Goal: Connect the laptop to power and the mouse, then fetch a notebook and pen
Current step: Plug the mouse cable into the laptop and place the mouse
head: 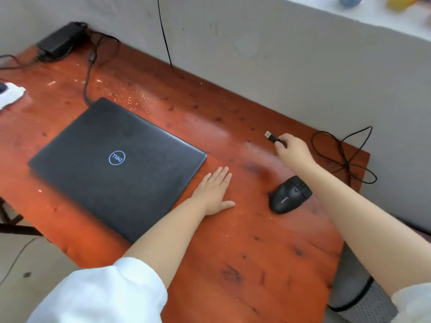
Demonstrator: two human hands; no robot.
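A closed black laptop with a blue round logo on its lid (117,164) lies flat on the reddish-brown wooden counter (245,252), turned at an angle. A black power cable (86,82) reaches its far corner; I cannot tell if the plug is fully in. This cable goes back to a black rectangular power adapter (61,39), which lies at the far left corner of the counter, near the grey wall (291,54).

The left hand (214,192) rests flat on the counter, just beside the right edge of the laptop. Its fingers are straight and hold nothing.

The right hand (292,150) is raised above the counter, to the right of the laptop. Its fingers (279,139) pinch the black body of a USB plug with a silver metal end (270,136), and the metal end points to the far left. The plug is apart from the laptop.

The black computer mouse with small white letters (290,194) sits on the counter between the two forearms, near the right arm. Its thin black cord (342,155) lies in loose loops near the far right edge of the counter.

A white cloth (11,94) lies at the left edge of the counter. Both arms have white sleeves (105,294) pushed up. A grey mesh thing (356,294) stands below the right end of the counter; I cannot see what it is or whether anything is in it.
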